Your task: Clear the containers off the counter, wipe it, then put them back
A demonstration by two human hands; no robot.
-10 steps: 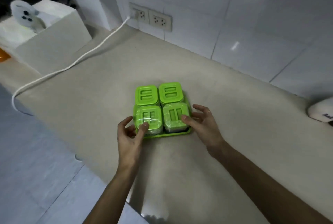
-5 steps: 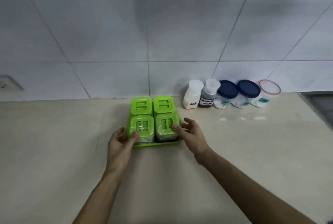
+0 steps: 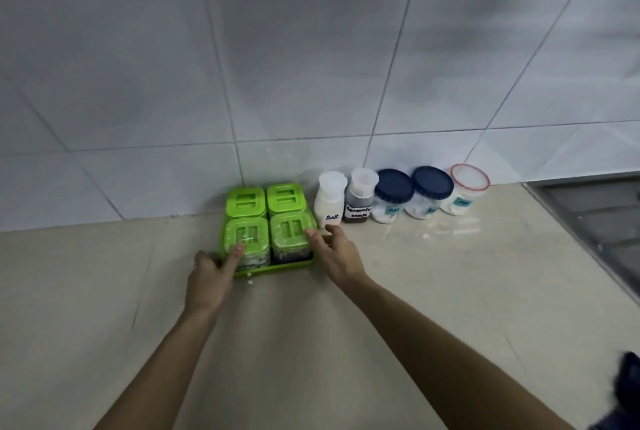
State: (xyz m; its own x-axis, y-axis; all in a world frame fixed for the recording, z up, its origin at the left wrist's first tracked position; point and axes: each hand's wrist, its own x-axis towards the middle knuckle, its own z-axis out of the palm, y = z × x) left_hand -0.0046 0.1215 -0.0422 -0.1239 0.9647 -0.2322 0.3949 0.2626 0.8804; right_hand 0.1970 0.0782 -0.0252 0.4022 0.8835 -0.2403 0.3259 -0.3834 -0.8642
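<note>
A green tray [image 3: 277,267] with several green-lidded square spice jars [image 3: 265,218] sits on the beige counter [image 3: 346,343], close to the tiled wall. My left hand [image 3: 211,274] grips the tray's front left corner, thumb on the near left lid. My right hand [image 3: 337,253] holds the tray's right side, thumb on the near right lid. To the right, along the wall, stand a white salt bottle [image 3: 329,203], a dark seasoning bottle [image 3: 360,201], two blue-lidded jars [image 3: 394,196] and a red-rimmed clear jar [image 3: 465,189].
A steel sink [image 3: 595,218] begins at the right edge. White powder specks lie on the counter in front of the jars [image 3: 450,230]. A dark blue object [image 3: 623,395] shows at the bottom right corner.
Both hands have carried the green tray from the left part of the counter toward the wall, so it now stands beside the salt bottle. The view swung right.
</note>
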